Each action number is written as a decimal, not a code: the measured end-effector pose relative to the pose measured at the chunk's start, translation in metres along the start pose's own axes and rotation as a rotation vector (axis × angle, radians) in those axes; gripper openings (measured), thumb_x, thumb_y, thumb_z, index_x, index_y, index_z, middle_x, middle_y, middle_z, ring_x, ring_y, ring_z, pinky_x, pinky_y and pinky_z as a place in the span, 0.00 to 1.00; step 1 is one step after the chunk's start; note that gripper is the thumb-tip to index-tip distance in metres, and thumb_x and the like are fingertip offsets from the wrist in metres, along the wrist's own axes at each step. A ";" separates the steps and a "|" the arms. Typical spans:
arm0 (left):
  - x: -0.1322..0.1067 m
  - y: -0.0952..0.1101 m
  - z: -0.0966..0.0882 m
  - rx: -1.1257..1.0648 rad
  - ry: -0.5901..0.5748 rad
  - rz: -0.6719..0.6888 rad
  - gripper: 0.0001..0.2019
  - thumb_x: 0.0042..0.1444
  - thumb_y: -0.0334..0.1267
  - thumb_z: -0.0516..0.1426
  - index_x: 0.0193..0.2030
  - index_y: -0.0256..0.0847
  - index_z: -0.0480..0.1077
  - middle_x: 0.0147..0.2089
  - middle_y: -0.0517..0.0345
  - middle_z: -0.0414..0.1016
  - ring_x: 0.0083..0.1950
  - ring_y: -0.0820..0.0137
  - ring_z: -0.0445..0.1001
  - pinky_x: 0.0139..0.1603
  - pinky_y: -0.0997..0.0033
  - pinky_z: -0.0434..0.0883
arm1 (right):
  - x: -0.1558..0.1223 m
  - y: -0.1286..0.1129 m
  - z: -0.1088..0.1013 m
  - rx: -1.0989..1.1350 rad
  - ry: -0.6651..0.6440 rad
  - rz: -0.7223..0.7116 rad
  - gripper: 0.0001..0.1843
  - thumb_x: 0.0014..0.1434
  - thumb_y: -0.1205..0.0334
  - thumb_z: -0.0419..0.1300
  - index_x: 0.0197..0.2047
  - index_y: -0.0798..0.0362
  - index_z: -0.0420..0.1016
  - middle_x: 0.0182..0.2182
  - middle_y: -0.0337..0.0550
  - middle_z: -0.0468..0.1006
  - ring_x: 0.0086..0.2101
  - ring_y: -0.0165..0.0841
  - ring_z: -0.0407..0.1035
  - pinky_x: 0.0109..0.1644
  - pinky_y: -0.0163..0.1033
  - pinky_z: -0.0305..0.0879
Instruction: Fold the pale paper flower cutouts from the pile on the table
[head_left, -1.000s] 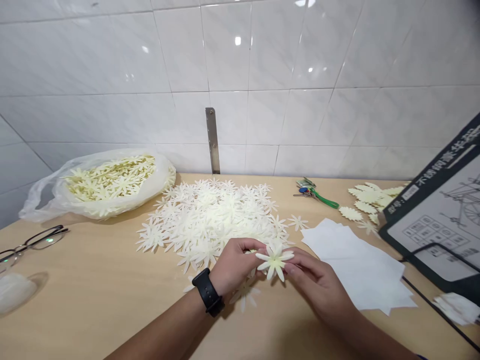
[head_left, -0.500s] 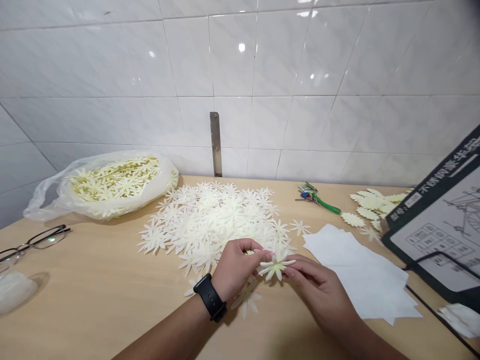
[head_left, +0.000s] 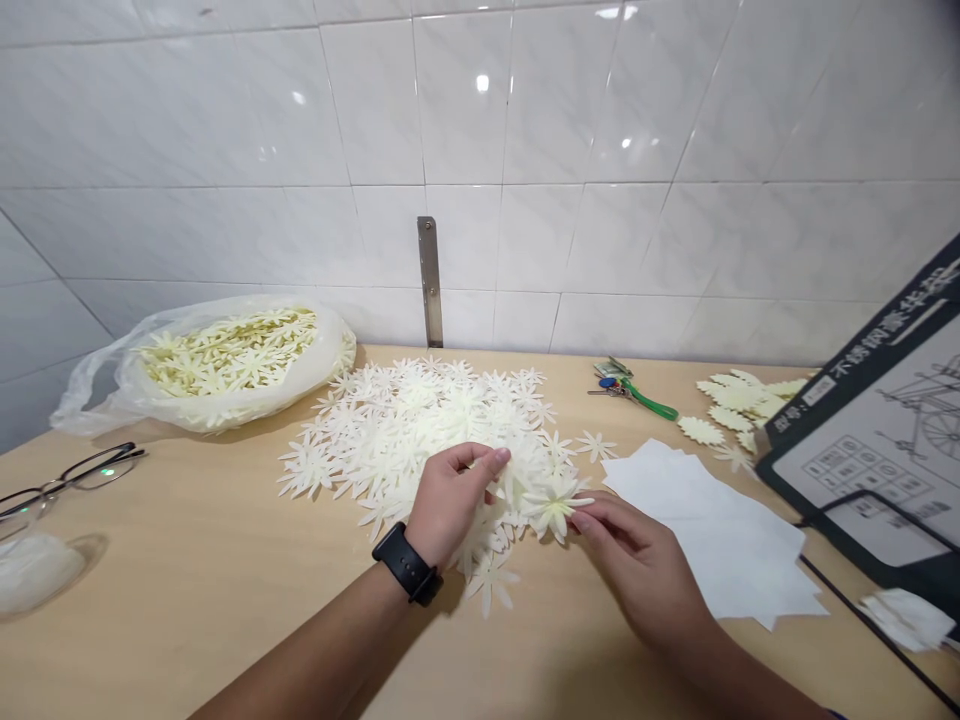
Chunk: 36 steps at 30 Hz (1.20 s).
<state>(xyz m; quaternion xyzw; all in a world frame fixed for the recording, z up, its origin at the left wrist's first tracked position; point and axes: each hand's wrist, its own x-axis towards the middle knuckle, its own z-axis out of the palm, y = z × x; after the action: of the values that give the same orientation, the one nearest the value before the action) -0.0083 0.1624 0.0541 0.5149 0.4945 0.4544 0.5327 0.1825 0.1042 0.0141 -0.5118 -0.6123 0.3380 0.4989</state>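
So the thing to look at here is the little cream flower cutout [head_left: 555,503] sitting right at the near edge of the big pile of flower cutouts [head_left: 431,435] on the worktop [head_left: 187,590]. The right hand [head_left: 637,570] has its fingertips pinched on the flower's right side, so the flower lies just ahead and to the left of that hand, petals fanned out flat-ish with no real long axis, it's a round star shape. The left hand [head_left: 450,495], the one with the black watch [head_left: 406,566], is just to the left of the flower, fingers curled loosely with the tips resting on the pile, and I can't tell for sure whether it's actually pinching a cutout or only touching them. Both hands are close, but the right one is the one in contact with that single flower, and the left is a small gap away from it. A stray cutout [head_left: 489,580] lies on the worktop just below the left hand. Off to the right, touching nothing, there's a stack of white paper [head_left: 712,540]; the plastic bag [head_left: 225,360] of more flowers is well apart at the back left.
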 end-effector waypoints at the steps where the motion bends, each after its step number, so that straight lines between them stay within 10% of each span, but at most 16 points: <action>1: 0.001 0.002 -0.003 0.033 0.041 0.023 0.17 0.49 0.51 0.62 0.27 0.36 0.72 0.25 0.62 0.67 0.23 0.77 0.65 0.26 0.76 0.63 | 0.001 0.001 0.000 0.023 0.004 0.028 0.14 0.61 0.52 0.59 0.31 0.50 0.79 0.37 0.48 0.78 0.40 0.40 0.72 0.42 0.39 0.71; 9: 0.020 0.006 -0.029 0.470 0.284 0.509 0.14 0.60 0.46 0.54 0.38 0.39 0.77 0.42 0.52 0.76 0.47 0.64 0.73 0.47 0.68 0.70 | 0.007 0.007 -0.003 0.049 0.170 0.116 0.19 0.54 0.43 0.63 0.28 0.50 0.80 0.51 0.52 0.73 0.54 0.46 0.66 0.46 0.41 0.72; 18: 0.017 0.006 -0.034 0.679 0.474 1.056 0.15 0.58 0.24 0.50 0.43 0.42 0.76 0.47 0.50 0.77 0.53 0.63 0.72 0.54 0.59 0.69 | 0.004 0.003 0.000 0.122 0.020 0.191 0.18 0.58 0.47 0.60 0.26 0.52 0.75 0.23 0.41 0.72 0.28 0.34 0.66 0.33 0.37 0.66; 25: -0.023 -0.004 0.014 0.557 -0.098 0.690 0.08 0.58 0.33 0.57 0.40 0.41 0.78 0.43 0.51 0.78 0.49 0.63 0.72 0.51 0.63 0.69 | 0.000 0.002 -0.001 0.097 0.080 0.122 0.15 0.56 0.51 0.64 0.24 0.52 0.73 0.23 0.38 0.71 0.27 0.33 0.64 0.32 0.36 0.63; 30: -0.023 -0.003 0.018 0.329 -0.242 0.348 0.04 0.53 0.38 0.63 0.33 0.44 0.80 0.40 0.54 0.79 0.47 0.63 0.74 0.52 0.64 0.68 | -0.002 0.000 -0.002 0.050 0.089 0.006 0.13 0.54 0.53 0.66 0.24 0.51 0.76 0.23 0.39 0.73 0.27 0.33 0.66 0.31 0.36 0.63; 36: -0.023 -0.003 0.021 0.289 -0.268 0.284 0.02 0.51 0.36 0.64 0.31 0.44 0.80 0.38 0.56 0.79 0.45 0.65 0.74 0.51 0.66 0.67 | -0.001 -0.001 -0.001 0.075 0.018 -0.023 0.11 0.55 0.54 0.66 0.26 0.51 0.78 0.25 0.41 0.75 0.28 0.34 0.68 0.32 0.37 0.65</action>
<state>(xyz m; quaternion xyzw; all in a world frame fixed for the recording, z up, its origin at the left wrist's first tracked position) 0.0103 0.1375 0.0518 0.7057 0.4020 0.3770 0.4453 0.1830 0.1025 0.0148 -0.4886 -0.6004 0.3504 0.5273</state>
